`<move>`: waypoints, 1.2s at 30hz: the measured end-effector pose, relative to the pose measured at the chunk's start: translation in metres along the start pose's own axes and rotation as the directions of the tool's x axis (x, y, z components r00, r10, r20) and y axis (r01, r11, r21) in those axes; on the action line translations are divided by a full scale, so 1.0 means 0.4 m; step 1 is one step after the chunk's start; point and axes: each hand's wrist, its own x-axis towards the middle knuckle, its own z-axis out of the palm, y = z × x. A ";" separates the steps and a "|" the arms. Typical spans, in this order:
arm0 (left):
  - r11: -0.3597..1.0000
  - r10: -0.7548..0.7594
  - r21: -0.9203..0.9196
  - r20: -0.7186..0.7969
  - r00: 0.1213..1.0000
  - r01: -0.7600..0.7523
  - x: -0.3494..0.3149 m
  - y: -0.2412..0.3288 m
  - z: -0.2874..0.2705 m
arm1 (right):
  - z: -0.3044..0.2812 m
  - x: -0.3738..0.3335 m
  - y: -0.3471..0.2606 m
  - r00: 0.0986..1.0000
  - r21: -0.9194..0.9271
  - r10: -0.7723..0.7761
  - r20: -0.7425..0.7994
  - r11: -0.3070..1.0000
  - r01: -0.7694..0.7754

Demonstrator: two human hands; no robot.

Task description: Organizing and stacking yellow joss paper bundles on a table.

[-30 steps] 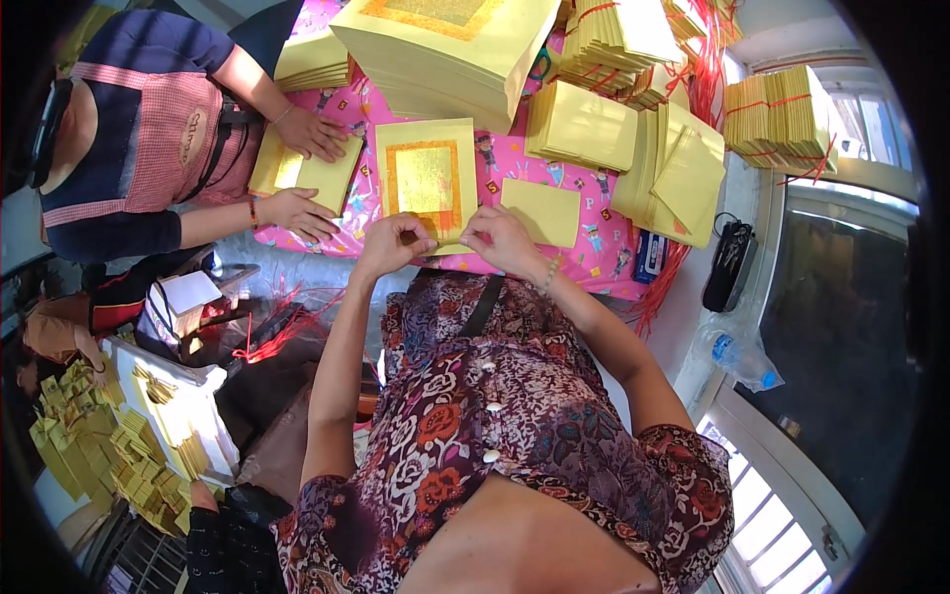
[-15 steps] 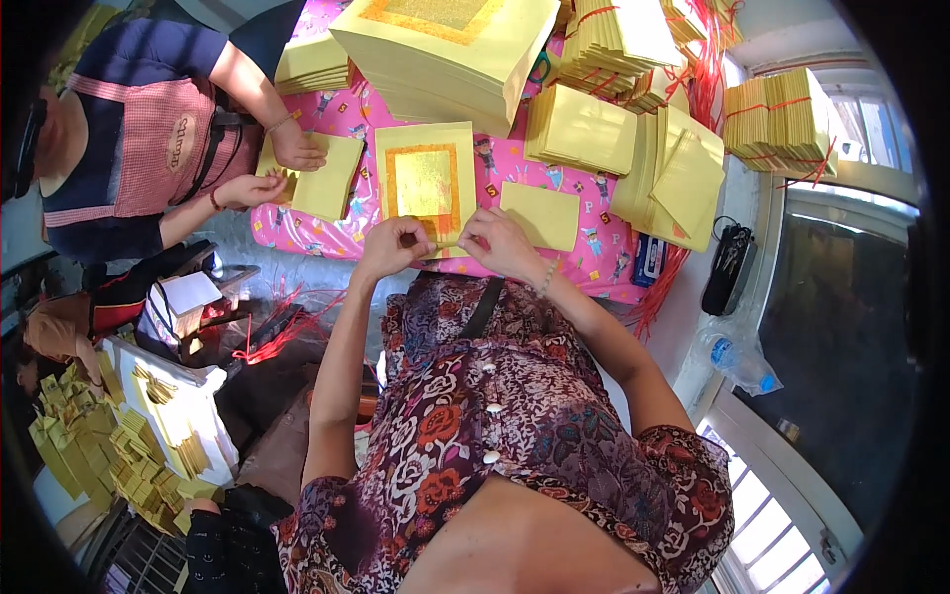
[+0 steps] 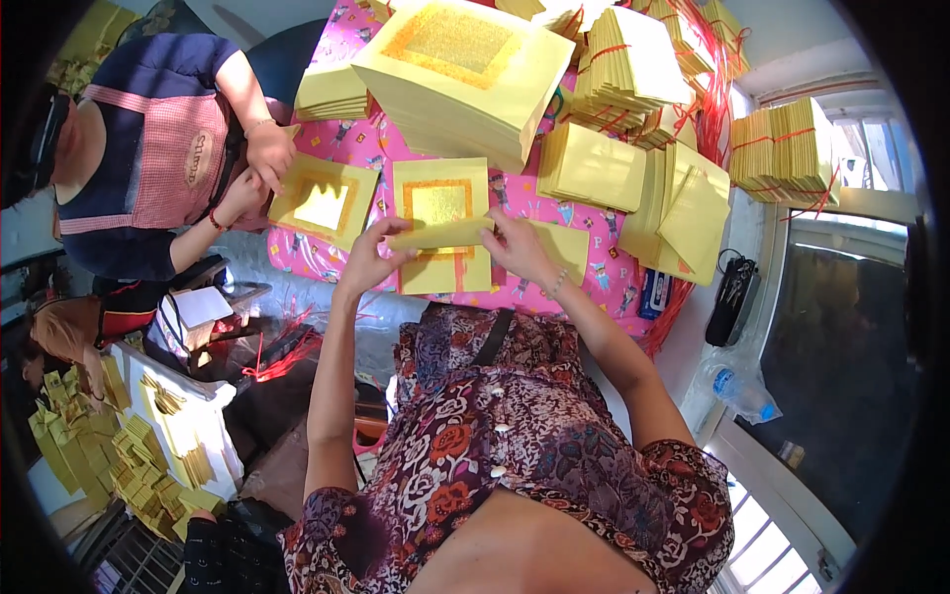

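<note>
A yellow paper sheet (image 3: 447,173) with an orange-bordered gold square lies in front of me. Both my hands hold a narrow yellow folded paper edge (image 3: 441,236) that stretches level across that square. My left hand (image 3: 376,253) pinches its left end between thumb and fingers. At the right end my right hand (image 3: 517,245) grips it in the same way. Below the fold, more yellow paper with a reddish mark shows. Just right of my right hand lies a plain yellow folded paper (image 3: 564,252), partly hidden by it.
A tall yellow paper stack (image 3: 465,99) stands beyond my hands on the pink patterned cloth (image 3: 510,203). Yellow bundles (image 3: 594,168) line the right, near red ties (image 3: 708,59). At left another person (image 3: 158,148) handles a yellow sheet (image 3: 322,198). A bottle (image 3: 742,391) lies far right.
My hands have moved apart and lifted the paper's near edge up across the gold square. The person at left now has a gold-squared sheet before them. The whole view has shifted slightly.
</note>
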 end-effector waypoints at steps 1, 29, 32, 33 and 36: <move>0.995 -0.093 -0.047 -0.056 0.994 0.090 0.017 -0.007 -0.001 | 0.001 0.017 -0.001 1.000 -0.003 -0.004 -0.004 1.000 0.004; 0.925 -0.190 0.175 -0.553 0.811 0.336 0.164 -0.036 0.087 | 0.035 0.185 0.019 0.839 0.256 0.458 -0.294 0.883 -0.392; 0.873 -0.252 0.226 -0.550 0.796 0.432 0.171 0.003 0.097 | 0.036 0.187 0.030 0.838 0.234 0.460 -0.293 0.885 -0.404; 0.838 -0.297 0.240 -0.553 0.778 0.491 0.175 0.008 0.100 | 0.038 0.188 0.037 0.845 0.215 0.441 -0.304 0.895 -0.390; 0.819 -0.212 0.303 -0.630 0.747 0.488 0.173 -0.008 0.115 | 0.039 0.194 0.045 0.843 0.202 0.462 -0.276 0.885 -0.419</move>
